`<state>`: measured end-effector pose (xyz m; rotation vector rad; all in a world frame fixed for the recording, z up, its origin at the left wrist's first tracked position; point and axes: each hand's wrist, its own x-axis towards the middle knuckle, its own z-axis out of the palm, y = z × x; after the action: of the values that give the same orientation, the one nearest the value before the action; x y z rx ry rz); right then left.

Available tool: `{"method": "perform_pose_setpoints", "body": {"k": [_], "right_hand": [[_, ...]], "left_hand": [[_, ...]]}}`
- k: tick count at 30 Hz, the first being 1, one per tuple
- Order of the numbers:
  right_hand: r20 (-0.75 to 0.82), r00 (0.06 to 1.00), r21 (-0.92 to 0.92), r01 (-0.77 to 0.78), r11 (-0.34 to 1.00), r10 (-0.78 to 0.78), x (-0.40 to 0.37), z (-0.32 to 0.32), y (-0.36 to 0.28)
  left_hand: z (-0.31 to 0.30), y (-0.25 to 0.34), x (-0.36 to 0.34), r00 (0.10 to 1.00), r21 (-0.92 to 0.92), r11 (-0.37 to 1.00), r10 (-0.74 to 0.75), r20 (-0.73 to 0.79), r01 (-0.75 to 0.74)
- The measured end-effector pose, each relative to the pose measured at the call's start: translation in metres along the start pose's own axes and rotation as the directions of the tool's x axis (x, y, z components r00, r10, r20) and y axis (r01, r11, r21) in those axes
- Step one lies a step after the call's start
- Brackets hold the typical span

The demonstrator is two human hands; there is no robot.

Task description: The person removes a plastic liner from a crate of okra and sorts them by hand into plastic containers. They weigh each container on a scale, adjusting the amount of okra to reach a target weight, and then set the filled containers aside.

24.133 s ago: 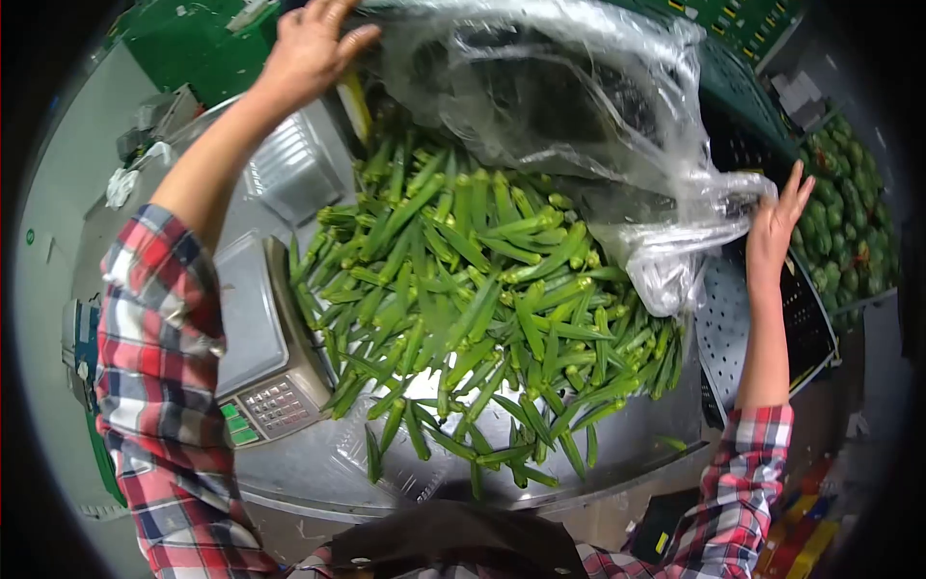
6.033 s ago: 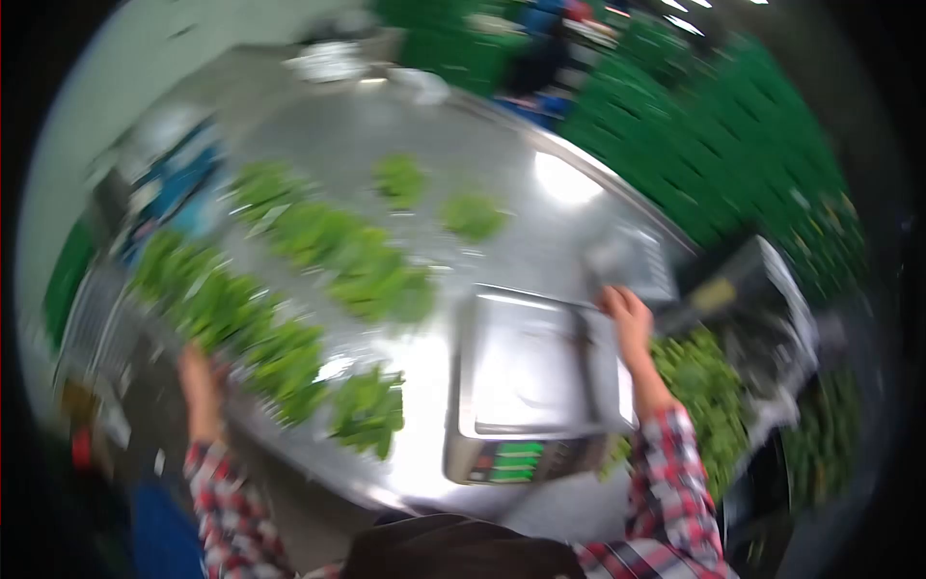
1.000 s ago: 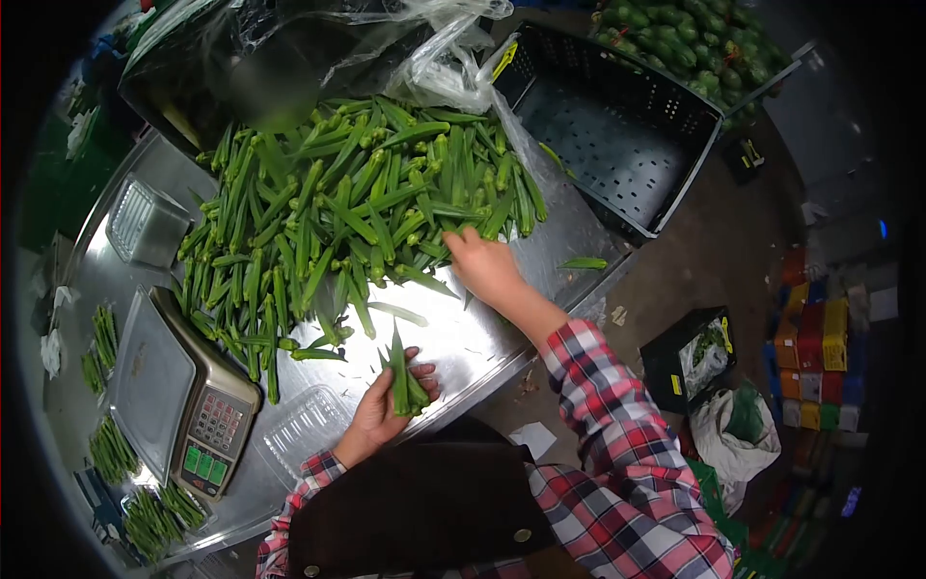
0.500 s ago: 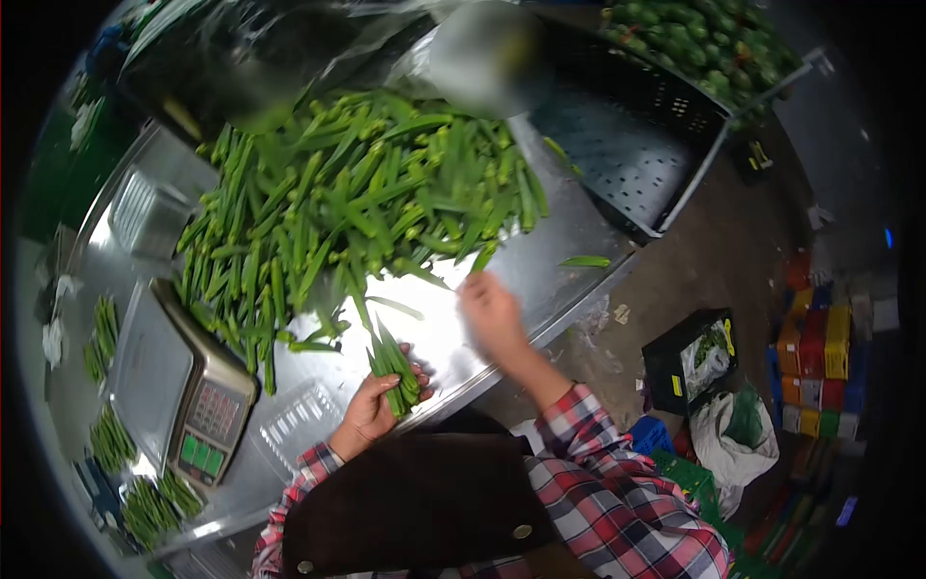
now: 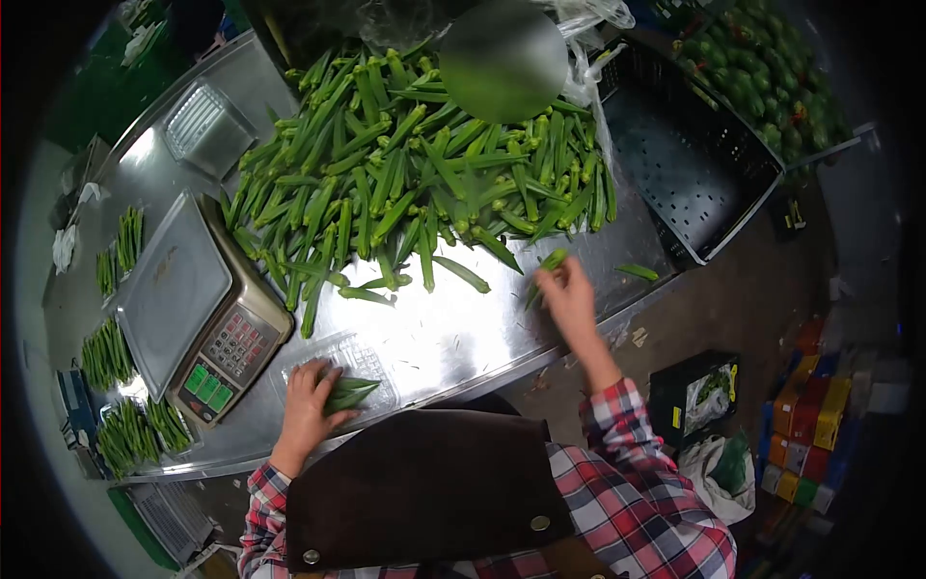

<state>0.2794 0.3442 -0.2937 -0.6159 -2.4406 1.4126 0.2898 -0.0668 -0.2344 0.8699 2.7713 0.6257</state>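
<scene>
My left hand (image 5: 307, 405) is wrapped round a small bunch of okra (image 5: 349, 394), low over a clear plastic tray (image 5: 371, 359) near the table's front edge. Some pods poke out to the right of my fingers, and the rest of the bunch is hidden under the hand. Farther right, my right hand (image 5: 571, 297) pinches a single okra pod (image 5: 553, 259) between thumb and fingers, just above the metal. A big heap of okra (image 5: 386, 183) spreads over the middle of the steel table (image 5: 444, 333). One loose pod (image 5: 637, 272) lies near the right edge.
A digital scale (image 5: 231, 338) stands left of my left hand. Beyond it are okra bunches (image 5: 106, 352) in trays, and a stack of clear trays (image 5: 204, 125) stands at the back left. A black crate (image 5: 694, 164) sits at the right, near a pile of green produce (image 5: 762, 77).
My left hand has moved left with the okra bunch, from above bare metal to the clear tray. My right hand has shifted right with a pod in its fingers. The head view has shifted too.
</scene>
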Motion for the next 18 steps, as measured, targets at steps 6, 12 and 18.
{"method": "perform_pose_setpoints", "body": {"k": [6, 12, 18], "right_hand": [[0.651, 0.719, 0.151, 0.191, 0.97, -0.243, -0.081, 0.058, -0.113], [0.01, 0.975, -0.416, 0.208, 0.885, -0.224, -0.008, 0.064, -0.049], [0.199, 0.975, -0.401, 0.17, 0.9, -0.096, 0.004, 0.048, -0.035]], "left_hand": [[0.052, 0.068, 0.042, 0.862, -0.877, -0.257, -0.21, 0.461, 0.406], [0.076, 0.052, 0.051, 0.859, -0.715, -0.637, -0.159, 0.486, 0.287], [0.085, 0.055, 0.069, 0.867, -0.716, -0.626, -0.125, 0.483, 0.308]]}}
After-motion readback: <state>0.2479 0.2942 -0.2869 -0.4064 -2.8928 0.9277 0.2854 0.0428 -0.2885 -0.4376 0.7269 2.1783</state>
